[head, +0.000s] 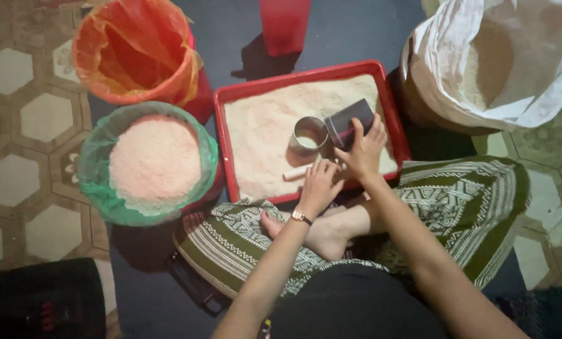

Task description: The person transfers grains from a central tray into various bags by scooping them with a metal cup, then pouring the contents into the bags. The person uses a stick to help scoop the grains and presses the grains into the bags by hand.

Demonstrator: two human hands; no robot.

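Here the thing in hand is a small metal tin, dark and dull-sided, tipped over so that its long axis runs roughly from lower left to upper right and its open mouth faces left. It lies in the right half of a red rectangular tray filled with pale, fine-grained flour or ground rice. The right hand comes at the tin from below, on the person's side, its fingers curled over the near wall and holding it tilted; the fingertips are partly hidden behind the tin, so how firmly they press cannot be told. Just left of the tin, nearly touching its mouth, a shiny metal ring stands upright in the powder.

The left hand rests at the tray's near edge, well below the ring, fingers held loosely together and bent down toward a short pale stick lying across the powder; whether they pinch it is unclear. A wristwatch sits on that wrist. The right hand is plainly the nearer one to the tin.

Further out, a green-lined basket heaped with the same pale powder stands left of the tray, an orange-lined bucket behind it, and an open white sack to the right.
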